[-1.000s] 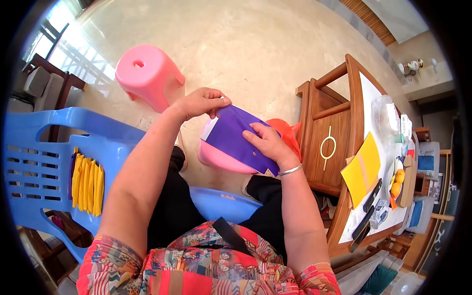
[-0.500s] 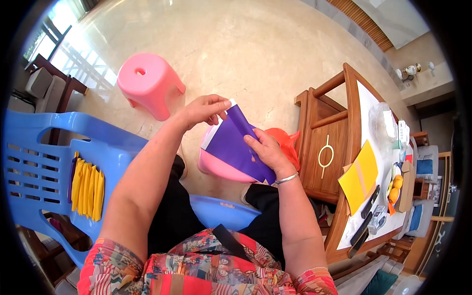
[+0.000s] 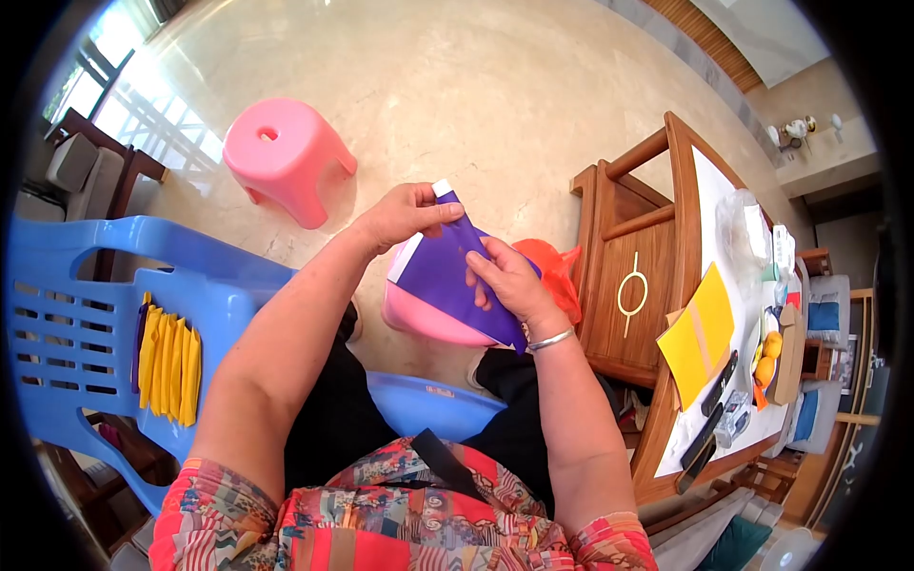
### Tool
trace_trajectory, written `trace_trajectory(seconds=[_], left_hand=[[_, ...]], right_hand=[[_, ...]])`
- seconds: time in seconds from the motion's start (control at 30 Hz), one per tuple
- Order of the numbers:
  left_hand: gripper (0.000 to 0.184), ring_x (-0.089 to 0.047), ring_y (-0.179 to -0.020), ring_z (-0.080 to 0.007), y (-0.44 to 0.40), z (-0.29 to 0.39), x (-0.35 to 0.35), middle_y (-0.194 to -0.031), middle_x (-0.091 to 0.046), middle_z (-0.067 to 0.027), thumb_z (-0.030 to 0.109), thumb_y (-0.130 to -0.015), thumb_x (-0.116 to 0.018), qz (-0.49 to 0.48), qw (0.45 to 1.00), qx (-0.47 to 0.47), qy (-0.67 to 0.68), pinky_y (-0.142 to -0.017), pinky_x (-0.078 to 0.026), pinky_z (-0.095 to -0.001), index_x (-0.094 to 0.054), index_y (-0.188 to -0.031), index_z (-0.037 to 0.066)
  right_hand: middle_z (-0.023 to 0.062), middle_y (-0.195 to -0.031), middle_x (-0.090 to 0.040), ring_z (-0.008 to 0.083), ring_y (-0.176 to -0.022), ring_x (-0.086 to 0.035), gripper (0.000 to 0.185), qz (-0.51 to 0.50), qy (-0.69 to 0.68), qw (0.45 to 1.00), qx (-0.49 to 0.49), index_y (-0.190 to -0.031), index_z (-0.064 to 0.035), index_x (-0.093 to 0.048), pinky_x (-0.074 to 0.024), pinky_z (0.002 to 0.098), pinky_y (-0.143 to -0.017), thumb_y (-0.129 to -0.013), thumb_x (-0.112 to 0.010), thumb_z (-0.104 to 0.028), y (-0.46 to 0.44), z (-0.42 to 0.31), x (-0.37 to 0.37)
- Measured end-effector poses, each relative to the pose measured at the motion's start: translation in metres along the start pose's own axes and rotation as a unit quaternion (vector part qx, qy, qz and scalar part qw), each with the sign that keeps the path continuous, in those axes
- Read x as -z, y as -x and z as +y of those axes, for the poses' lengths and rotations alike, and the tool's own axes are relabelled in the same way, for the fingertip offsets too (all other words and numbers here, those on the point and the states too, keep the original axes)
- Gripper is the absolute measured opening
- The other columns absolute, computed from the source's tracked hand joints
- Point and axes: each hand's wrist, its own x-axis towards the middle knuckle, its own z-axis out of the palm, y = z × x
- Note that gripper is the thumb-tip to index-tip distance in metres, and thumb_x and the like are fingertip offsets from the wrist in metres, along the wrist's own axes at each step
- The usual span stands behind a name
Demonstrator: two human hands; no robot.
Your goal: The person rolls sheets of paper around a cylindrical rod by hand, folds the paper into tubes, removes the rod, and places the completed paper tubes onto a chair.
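Note:
A purple sheet of paper (image 3: 433, 279) with white edges lies over a pink stool-like seat (image 3: 428, 319) between my knees. Its far right side is folded or rolled into a narrow strip with a white tip. My left hand (image 3: 411, 212) pinches this strip near the tip, thumb on top. Lower down the strip, my right hand (image 3: 514, 281) grips it between thumb and fingers; some fingertips are hidden or lie over the sheet. A silver bangle circles my right wrist. Just beyond that hand is a red plastic bag (image 3: 560, 276).
Folded yellow strips (image 3: 169, 366) and a purple one lie on a blue plastic chair (image 3: 71, 314) at left. A pink stool (image 3: 286, 162) stands ahead. On the wooden table (image 3: 681, 247) at right are yellow paper (image 3: 700, 328), dark-handled tools (image 3: 703, 443) and oranges (image 3: 768, 357).
My left thumb has come down onto the strip near its white tip, and the hand has shifted slightly right. My right hand has moved a little left and its fingers have bent around the strip.

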Motion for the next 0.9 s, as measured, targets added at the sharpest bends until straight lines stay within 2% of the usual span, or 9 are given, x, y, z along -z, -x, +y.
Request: trace_trajectory(seconds=[0.17,0.27,0.4,0.5,0.6,0.73,0.8,0.83,0.9], left_hand=[[0.036,-0.061,-0.072,-0.0080,0.002,-0.001,-0.009,-0.086,-0.068,-0.0001,0.039,-0.096,-0.077,0.031,0.999,0.003,-0.043,-0.068,-0.051,-0.0256,-0.072,-0.107,0.006],[0.044,-0.058,-0.069,-0.0085,-0.002,-0.001,-0.009,-0.084,-0.066,-0.0007,0.047,-0.099,-0.069,0.044,0.999,0.002,-0.002,-0.065,-0.048,-0.0256,-0.072,-0.110,0.005],[0.053,-0.055,-0.066,-0.0094,-0.002,0.000,-0.006,-0.084,-0.064,-0.0011,0.053,-0.104,-0.058,0.059,0.997,0.012,0.044,-0.063,-0.045,-0.0254,-0.073,-0.114,0.003],[0.050,-0.056,-0.068,-0.0093,-0.003,-0.002,-0.004,-0.084,-0.064,0.0001,0.050,-0.105,-0.058,0.066,0.998,0.004,0.019,-0.064,-0.045,-0.0250,-0.074,-0.114,0.004],[0.048,-0.057,-0.069,-0.0096,-0.011,-0.008,0.000,-0.083,-0.064,0.0005,0.049,-0.106,-0.055,0.115,0.992,-0.036,0.033,-0.065,-0.047,-0.0248,-0.073,-0.112,0.004],[0.049,-0.064,-0.072,-0.0135,-0.017,-0.008,0.022,-0.088,-0.071,-0.0056,0.050,-0.108,-0.050,0.236,0.967,-0.018,0.092,-0.068,-0.052,-0.0293,-0.069,-0.110,0.005],[0.048,-0.067,-0.074,-0.0164,-0.013,-0.002,0.034,-0.092,-0.074,-0.0098,0.050,-0.108,-0.048,0.309,0.941,-0.013,0.138,-0.069,-0.055,-0.0327,-0.067,-0.110,0.005],[0.046,-0.067,-0.068,-0.0182,-0.017,-0.002,0.044,-0.087,-0.076,-0.0108,0.045,-0.109,-0.045,0.354,0.921,-0.027,0.160,-0.064,-0.055,-0.0332,-0.066,-0.106,0.004],[0.044,-0.065,-0.065,-0.0195,-0.015,0.001,0.065,-0.083,-0.071,-0.0096,0.043,-0.109,-0.044,0.421,0.871,-0.049,0.247,-0.061,-0.054,-0.0347,-0.063,-0.111,0.003]], right_hand=[[0.0005,-0.080,-0.060,0.0075,-0.058,-0.057,0.036,0.021,0.065,0.998,0.003,-0.121,-0.0076,-0.061,-0.0453,0.0236,-0.049,-0.103,-0.066,-0.039,-0.005,0.012,-0.004],[-0.0015,-0.077,-0.055,0.0065,-0.055,-0.053,0.032,0.013,0.034,0.999,-0.001,-0.115,-0.0066,-0.059,-0.0422,0.0221,-0.048,-0.105,-0.064,-0.037,-0.002,0.006,-0.006],[-0.0010,-0.077,-0.055,0.0072,-0.055,-0.053,0.037,0.002,0.006,1.000,-0.016,-0.119,-0.0068,-0.060,-0.0431,0.0236,-0.048,-0.104,-0.066,-0.040,-0.004,0.008,-0.001],[-0.0011,-0.076,-0.055,0.0072,-0.054,-0.052,0.037,-0.006,-0.001,1.000,-0.025,-0.118,-0.0063,-0.060,-0.0422,0.0234,-0.047,-0.104,-0.066,-0.040,-0.005,0.007,-0.001],[-0.0010,-0.076,-0.055,0.0072,-0.053,-0.051,0.035,-0.011,0.001,0.999,-0.034,-0.117,-0.0061,-0.060,-0.0414,0.0233,-0.047,-0.104,-0.066,-0.038,-0.005,0.006,-0.002],[-0.0011,-0.075,-0.055,0.0070,-0.051,-0.049,0.032,-0.024,0.051,0.997,-0.052,-0.112,-0.0064,-0.061,-0.0406,0.0235,-0.046,-0.103,-0.067,-0.037,-0.002,0.005,-0.001],[-0.0013,-0.074,-0.055,0.0066,-0.050,-0.049,0.031,-0.041,0.074,0.995,-0.061,-0.109,-0.0066,-0.061,-0.0404,0.0235,-0.046,-0.103,-0.067,-0.036,-0.001,0.007,0.001],[-0.0015,-0.073,-0.055,0.0064,-0.050,-0.048,0.031,-0.052,0.080,0.993,-0.066,-0.108,-0.0067,-0.061,-0.0404,0.0235,-0.046,-0.103,-0.067,-0.036,-0.001,0.008,0.002],[-0.0018,-0.073,-0.055,0.0061,-0.049,-0.048,0.030,-0.068,0.096,0.990,-0.080,-0.107,-0.0068,-0.062,-0.0404,0.0233,-0.045,-0.102,-0.068,-0.036,-0.001,0.011,0.004]])
